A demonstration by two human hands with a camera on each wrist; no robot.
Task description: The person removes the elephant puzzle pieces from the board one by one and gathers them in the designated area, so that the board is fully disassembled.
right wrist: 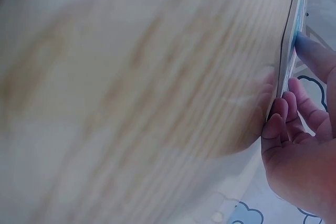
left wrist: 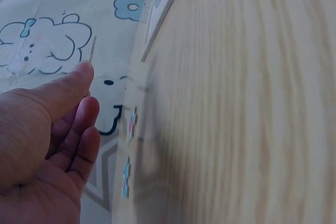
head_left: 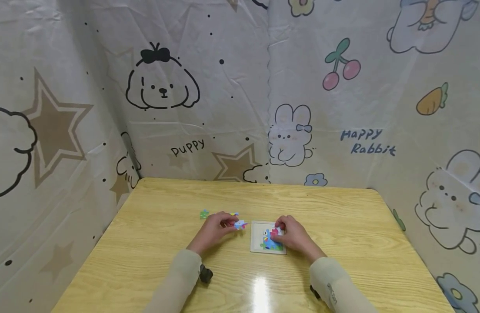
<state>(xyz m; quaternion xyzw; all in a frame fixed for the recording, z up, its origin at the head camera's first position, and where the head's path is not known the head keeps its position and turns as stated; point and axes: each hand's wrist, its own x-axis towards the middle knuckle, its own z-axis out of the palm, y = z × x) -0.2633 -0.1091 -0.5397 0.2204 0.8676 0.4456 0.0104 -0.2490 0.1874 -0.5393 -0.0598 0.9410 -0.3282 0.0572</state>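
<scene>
My left hand [head_left: 218,226] pinches a jigsaw piece [head_left: 240,224] between thumb and fingers, just left of the puzzle tray. In the left wrist view that piece [left wrist: 93,49] shows edge-on as a thin strip above the thumb tip. The pale square puzzle tray [head_left: 257,248] lies on the table with a partly filled picture [head_left: 270,243] in blue, green and pink. My right hand [head_left: 295,234] holds the tray at its right side. In the right wrist view its thumb [right wrist: 315,53] touches the picture side, with curled fingers at the tray's edge. The hand covers the picture's upper right.
A green jigsaw piece [head_left: 204,214] lies on the wooden table [head_left: 177,195] left of the left hand. Another colourful piece [head_left: 235,214] shows partly behind that hand. A printed cloth [head_left: 224,87] hangs behind the table and along its sides.
</scene>
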